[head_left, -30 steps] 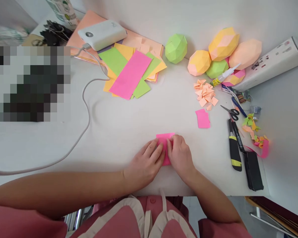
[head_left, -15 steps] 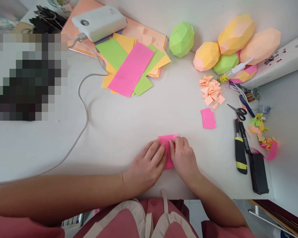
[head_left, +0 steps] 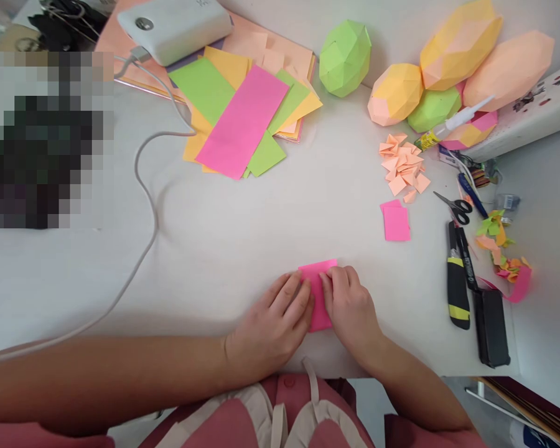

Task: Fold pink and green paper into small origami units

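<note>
"What sort of place is this?"
"A craft corner, though home or studio I can't tell: a white surface [head_left: 224, 230] against walls [head_left: 548, 230], faceted paper eggs [head_left: 345, 59], scissors [head_left: 462, 212], a utility knife [head_left: 458, 289], sheets of coloured paper [head_left: 242, 121]"

sleeves [head_left: 46, 437]: dusty rose | garment front [head_left: 219, 420]: rose, cream trim [head_left: 252, 401] (one round button [head_left: 289, 381]) | pale cord [head_left: 312, 382]
</note>
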Available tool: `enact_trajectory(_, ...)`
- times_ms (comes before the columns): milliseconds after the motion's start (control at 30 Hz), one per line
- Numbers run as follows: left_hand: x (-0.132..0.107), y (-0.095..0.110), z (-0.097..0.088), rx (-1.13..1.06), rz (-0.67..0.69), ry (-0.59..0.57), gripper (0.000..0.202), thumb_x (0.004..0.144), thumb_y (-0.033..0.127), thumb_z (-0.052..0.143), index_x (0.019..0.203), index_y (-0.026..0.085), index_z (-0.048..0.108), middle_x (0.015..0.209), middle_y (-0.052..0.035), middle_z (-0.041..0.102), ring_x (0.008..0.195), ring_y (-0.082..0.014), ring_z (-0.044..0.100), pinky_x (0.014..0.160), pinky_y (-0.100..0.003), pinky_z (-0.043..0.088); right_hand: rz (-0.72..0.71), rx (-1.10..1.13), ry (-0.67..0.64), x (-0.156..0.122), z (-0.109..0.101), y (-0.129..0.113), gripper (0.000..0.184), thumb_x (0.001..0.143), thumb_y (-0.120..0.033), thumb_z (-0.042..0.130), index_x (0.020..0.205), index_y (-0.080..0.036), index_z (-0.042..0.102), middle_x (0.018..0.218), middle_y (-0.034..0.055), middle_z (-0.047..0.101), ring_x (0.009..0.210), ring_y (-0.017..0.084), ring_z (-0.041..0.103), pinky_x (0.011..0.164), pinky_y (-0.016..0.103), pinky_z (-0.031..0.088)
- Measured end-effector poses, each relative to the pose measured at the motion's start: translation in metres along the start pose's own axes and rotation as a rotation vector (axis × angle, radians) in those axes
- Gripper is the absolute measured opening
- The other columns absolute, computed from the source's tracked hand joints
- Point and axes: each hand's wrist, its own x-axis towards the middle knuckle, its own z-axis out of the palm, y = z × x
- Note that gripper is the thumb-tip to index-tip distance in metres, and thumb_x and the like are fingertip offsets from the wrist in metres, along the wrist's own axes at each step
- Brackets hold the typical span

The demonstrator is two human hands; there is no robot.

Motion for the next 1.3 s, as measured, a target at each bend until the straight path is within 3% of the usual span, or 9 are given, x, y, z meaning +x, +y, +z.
enact_trajectory(467, 0.003, -0.001, -0.001, 0.030, 0.024, -0.011, 0.028, 0.085, 0.010, 0.046, 0.105, 0.002, 0.064, 0.113, -0.0226, 0.062, 0.114, -0.0355, 0.056, 0.096, -0.052, 0.047, -0.001, -0.040, 0.039, 0.000, 0.001, -0.001, 0.021, 0.096, -0.021, 0.040, 0.080, -0.016, 0.053, 0.067, 0.0004, 0.047, 0.044, 0.008, 0.038, 0.038, 0.020, 0.032)
enact_trajectory(633, 0.009, -0.008, -0.004, 0.045, 0.109, -0.080, 0.028, 0.086, 0.012, 0.044, 0.104, 0.005, 0.065, 0.108, -0.0196, 0.063, 0.109, -0.0319, 0.057, 0.096, -0.051, 0.045, 0.003, 0.021, 0.062, -0.007, -0.002, 0.000, 0.019, 0.095, -0.019, 0.043, 0.101, -0.010, 0.058, 0.073, 0.0039, 0.051, 0.053, 0.011, 0.046, 0.044, 0.022, 0.039)
enact_trajectory(767, 0.011, -0.011, -0.001, 0.027, 0.137, -0.068, 0.028, 0.086, 0.009, 0.043, 0.102, 0.006, 0.065, 0.103, -0.0164, 0.064, 0.108, -0.0286, 0.057, 0.099, -0.049, 0.044, -0.038, 0.041, 0.076, -0.015, -0.001, 0.003, 0.028, 0.092, -0.011, 0.043, 0.116, -0.009, 0.057, 0.077, 0.0059, 0.051, 0.058, 0.012, 0.049, 0.047, 0.023, 0.041)
enact_trajectory(967, 0.010, -0.013, 0.004, 0.013, 0.133, -0.027, 0.028, 0.084, 0.006, 0.043, 0.101, 0.003, 0.065, 0.102, -0.0177, 0.062, 0.106, -0.0307, 0.056, 0.094, -0.047, 0.047, -0.038, 0.044, 0.063, -0.016, 0.004, 0.004, 0.033, 0.092, -0.007, 0.040, 0.121, -0.007, 0.055, 0.078, 0.0060, 0.051, 0.057, 0.011, 0.048, 0.043, 0.023, 0.039)
enact_trajectory(1300, 0.013, -0.016, 0.004, -0.031, 0.119, -0.071, 0.024, 0.084, 0.010, 0.047, 0.099, 0.005, 0.065, 0.108, -0.0177, 0.061, 0.106, -0.0310, 0.055, 0.094, -0.047, 0.048, -0.042, 0.021, 0.059, -0.016, 0.005, 0.005, 0.037, 0.092, -0.003, 0.036, 0.125, -0.009, 0.053, 0.076, 0.0048, 0.051, 0.057, 0.011, 0.047, 0.045, 0.021, 0.040)
